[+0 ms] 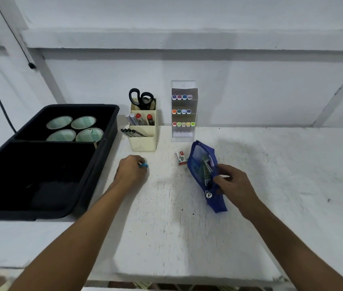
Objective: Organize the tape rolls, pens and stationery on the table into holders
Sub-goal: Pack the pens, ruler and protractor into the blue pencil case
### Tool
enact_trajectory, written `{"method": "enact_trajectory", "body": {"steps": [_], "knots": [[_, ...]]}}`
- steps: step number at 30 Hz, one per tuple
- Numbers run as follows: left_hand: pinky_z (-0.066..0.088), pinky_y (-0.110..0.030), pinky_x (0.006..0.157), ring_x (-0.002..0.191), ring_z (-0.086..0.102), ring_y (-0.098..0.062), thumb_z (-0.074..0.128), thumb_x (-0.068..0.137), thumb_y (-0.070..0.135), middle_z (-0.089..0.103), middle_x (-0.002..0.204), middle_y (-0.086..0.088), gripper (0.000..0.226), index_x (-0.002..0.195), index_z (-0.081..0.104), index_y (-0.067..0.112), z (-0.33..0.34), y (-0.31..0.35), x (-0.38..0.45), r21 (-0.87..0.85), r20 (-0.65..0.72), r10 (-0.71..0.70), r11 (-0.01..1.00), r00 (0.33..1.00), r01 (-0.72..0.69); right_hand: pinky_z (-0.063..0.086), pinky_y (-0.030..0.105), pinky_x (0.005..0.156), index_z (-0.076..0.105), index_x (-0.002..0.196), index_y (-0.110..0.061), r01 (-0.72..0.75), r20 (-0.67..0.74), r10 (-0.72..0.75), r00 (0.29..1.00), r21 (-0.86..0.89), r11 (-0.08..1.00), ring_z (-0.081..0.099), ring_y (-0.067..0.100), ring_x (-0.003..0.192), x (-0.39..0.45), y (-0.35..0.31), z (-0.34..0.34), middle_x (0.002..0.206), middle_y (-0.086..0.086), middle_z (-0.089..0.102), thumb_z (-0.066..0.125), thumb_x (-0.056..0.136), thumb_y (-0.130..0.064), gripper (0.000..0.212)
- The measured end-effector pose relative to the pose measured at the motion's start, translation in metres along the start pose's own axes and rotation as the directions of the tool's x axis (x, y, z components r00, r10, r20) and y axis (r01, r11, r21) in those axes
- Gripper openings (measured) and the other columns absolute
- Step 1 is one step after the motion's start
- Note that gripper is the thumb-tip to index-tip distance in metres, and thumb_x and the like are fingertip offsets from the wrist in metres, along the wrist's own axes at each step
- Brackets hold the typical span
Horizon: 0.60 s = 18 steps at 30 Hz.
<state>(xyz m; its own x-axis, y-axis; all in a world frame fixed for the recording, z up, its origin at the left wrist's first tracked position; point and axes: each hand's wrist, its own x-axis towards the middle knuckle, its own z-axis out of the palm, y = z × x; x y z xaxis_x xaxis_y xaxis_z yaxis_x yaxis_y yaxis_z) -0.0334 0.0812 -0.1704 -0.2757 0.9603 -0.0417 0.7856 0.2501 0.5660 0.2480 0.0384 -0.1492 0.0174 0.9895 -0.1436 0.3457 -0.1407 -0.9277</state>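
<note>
Fingers of the left hand (131, 168) curl around a small blue item (143, 165) on the desk (166, 227); the right hand (232, 183) pinches the open blue pouch (200, 164). Loose-stationery step, I judge: next, carry it into the pouch's mouth.

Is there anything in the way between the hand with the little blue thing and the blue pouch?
Nothing visible. The left hand pinches a small blue object, and only bare white table lies between it and the blue mesh zip pouch held by the right hand. The small staple box sits further back.
</note>
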Motion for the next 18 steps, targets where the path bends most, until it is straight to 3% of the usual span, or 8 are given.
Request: {"method": "enact_trajectory", "body": {"steps": [3, 7, 12, 15, 18], "knots": [[0.041, -0.021, 0.074, 0.081, 0.055, -0.013, 0.065, 0.089, 0.020, 0.070, 0.107, -0.006, 0.029, 0.117, 0.067, 0.013, 0.003, 0.034, -0.001, -0.021, 0.028, 0.119, 0.993, 0.992, -0.118, 0.057, 0.021, 0.060, 0.053, 0.127, -0.015, 0.002, -0.008, -0.002, 1.000, 0.001, 1.000, 0.066, 0.014, 0.084, -0.001, 0.001, -0.005, 0.113, 0.003, 0.063, 0.056, 0.092, -0.012, 0.036], [0.044, -0.019, 0.061, 0.075, 0.059, -0.012, 0.070, 0.087, 0.025, 0.069, 0.099, -0.002, 0.030, 0.115, 0.066, 0.015, 0.010, 0.086, -0.012, -0.160, 0.071, 0.250, 0.958, 0.966, -0.237, 0.060, 0.033, 0.070, 0.055, 0.125, -0.016, -0.003, -0.025, 0.003, 1.000, -0.004, 1.000, 0.067, 0.021, 0.085, -0.004, 0.002, -0.013, 0.103, 0.005, 0.066, 0.056, 0.092, -0.014, 0.033], [0.047, -0.018, 0.067, 0.080, 0.062, -0.010, 0.072, 0.084, 0.027, 0.072, 0.098, -0.002, 0.019, 0.099, 0.073, 0.014, 0.026, 0.127, -0.027, -0.169, 0.224, 0.456, 0.889, 0.861, -0.426, 0.061, 0.032, 0.065, 0.056, 0.123, -0.014, 0.022, -0.041, -0.022, 0.999, 0.009, 1.000, 0.068, 0.020, 0.081, -0.009, 0.001, -0.023, 0.096, 0.002, 0.066, 0.056, 0.092, -0.011, 0.032], [0.043, -0.014, 0.066, 0.082, 0.059, -0.009, 0.067, 0.088, 0.026, 0.071, 0.102, -0.002, 0.018, 0.101, 0.073, 0.015, 0.036, 0.135, -0.031, -0.176, 0.245, 0.456, 0.889, 0.855, -0.423, 0.060, 0.027, 0.059, 0.056, 0.121, -0.013, 0.028, -0.057, -0.026, 0.998, 0.031, 0.999, 0.067, 0.017, 0.079, -0.012, 0.001, -0.029, 0.092, 0.001, 0.065, 0.056, 0.091, -0.009, 0.030], [0.042, -0.025, 0.073, 0.086, 0.055, -0.016, 0.061, 0.090, 0.026, 0.065, 0.111, -0.008, 0.030, 0.113, 0.063, 0.007, 0.041, 0.131, -0.028, -0.113, 0.148, 0.308, 0.949, 0.940, -0.293, 0.058, 0.024, 0.057, 0.057, 0.120, -0.013, 0.028, -0.077, -0.025, 0.997, 0.047, 0.999, 0.068, 0.016, 0.078, -0.015, 0.005, -0.035, 0.093, 0.001, 0.066, 0.058, 0.091, -0.011, 0.030]]}}
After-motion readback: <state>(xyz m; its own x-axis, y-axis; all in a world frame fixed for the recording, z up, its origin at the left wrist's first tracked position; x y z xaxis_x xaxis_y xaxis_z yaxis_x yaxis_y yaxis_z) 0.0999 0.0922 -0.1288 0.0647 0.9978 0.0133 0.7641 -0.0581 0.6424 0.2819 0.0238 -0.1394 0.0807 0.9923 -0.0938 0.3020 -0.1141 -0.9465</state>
